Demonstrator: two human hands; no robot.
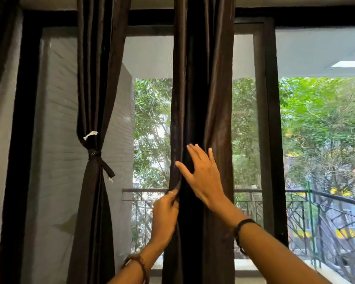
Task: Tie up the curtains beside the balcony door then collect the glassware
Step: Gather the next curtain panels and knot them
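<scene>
Balcony door (pixel 271 119) glazed, dark-framed, trees and railing (pixel 336 196) beyond; middle curtain (pixel 203 78) hangs loose and untied in front of it, full length; left curtain (pixel 94 78) already cinched at the waist by its tie band (pixel 94 153), so one panel looks done; right hand (pixel 203 177) lies flat on the loose folds, fingers spread wide and holding nothing, probably gathering the cloth inward; left hand (pixel 165 210) pinches the curtain's left edge between thumb and fingers, likely to bunch it before a tie goes round; no glassware in view.
</scene>
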